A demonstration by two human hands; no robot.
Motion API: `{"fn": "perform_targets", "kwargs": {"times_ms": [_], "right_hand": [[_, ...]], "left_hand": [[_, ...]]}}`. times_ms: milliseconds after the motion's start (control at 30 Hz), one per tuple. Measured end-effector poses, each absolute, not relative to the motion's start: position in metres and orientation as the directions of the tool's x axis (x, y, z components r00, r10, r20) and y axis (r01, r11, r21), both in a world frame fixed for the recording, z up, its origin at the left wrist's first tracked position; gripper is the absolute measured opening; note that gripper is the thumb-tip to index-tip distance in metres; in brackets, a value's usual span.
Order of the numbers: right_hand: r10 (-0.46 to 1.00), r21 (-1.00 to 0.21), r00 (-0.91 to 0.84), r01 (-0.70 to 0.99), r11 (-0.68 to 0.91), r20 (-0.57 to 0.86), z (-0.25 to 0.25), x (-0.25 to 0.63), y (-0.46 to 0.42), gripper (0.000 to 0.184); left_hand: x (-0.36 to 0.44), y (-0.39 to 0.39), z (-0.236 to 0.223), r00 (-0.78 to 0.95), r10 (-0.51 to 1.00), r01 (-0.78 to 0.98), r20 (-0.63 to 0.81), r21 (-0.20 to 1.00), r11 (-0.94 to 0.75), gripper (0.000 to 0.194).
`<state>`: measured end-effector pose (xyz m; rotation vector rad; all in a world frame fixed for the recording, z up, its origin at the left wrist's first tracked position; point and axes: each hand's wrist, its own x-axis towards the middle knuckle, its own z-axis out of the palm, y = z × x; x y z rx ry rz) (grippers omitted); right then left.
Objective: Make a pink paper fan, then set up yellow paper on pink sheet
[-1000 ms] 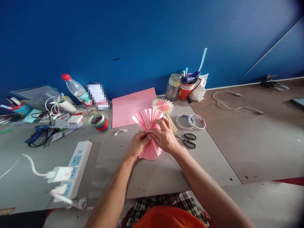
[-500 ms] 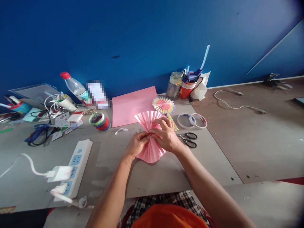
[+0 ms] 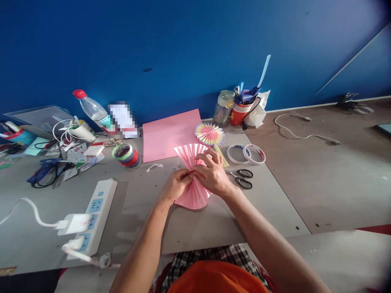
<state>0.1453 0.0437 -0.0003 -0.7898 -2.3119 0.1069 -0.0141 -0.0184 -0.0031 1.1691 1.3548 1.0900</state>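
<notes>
From here I see the pleated paper (image 3: 193,197) held just above or on the desk (image 3: 198,234), between both hands. The left hand (image 3: 175,187) is nearly closed, thumb and finger pinching its narrow middle. The right hand (image 3: 216,176) is half curled, thumb and forefinger closed on the paper at that same waist, the other fingers arched over the upper pleats.

The folding looks done and the middle is gathered, with pleats spread above and below. It isn't a full round: the two fans stand apart at the left side, and the right side is partly hidden, so I can't tell about a join there. A finished-looking paper wheel (image 3: 209,134), the pink sheet (image 3: 171,136) and scissors (image 3: 237,176) lie nearby.
</notes>
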Motion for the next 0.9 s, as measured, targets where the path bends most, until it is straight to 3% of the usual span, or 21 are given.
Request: {"fn": "perform_targets", "kwargs": {"times_ms": [333, 767, 900], "right_hand": [[0.560, -0.245, -0.605, 0.525, 0.815, 0.565, 0.000, 0.145, 0.044, 0.013], [0.543, -0.229, -0.627, 0.513, 0.827, 0.558, -0.003, 0.146, 0.047, 0.014], [0.548, -0.218, -0.624, 0.527, 0.821, 0.556, 0.000, 0.148, 0.047, 0.016]], "left_hand": [[-0.017, -0.020, -0.002, 0.001, 0.986, 0.001, -0.169, 0.986, 0.169, 0.027], [-0.030, -0.021, -0.001, -0.121, 0.978, 0.098, -0.167, 0.979, 0.180, 0.027], [-0.035, -0.020, -0.003, -0.150, 0.962, 0.033, -0.228, 0.971, 0.235, 0.033]]}}
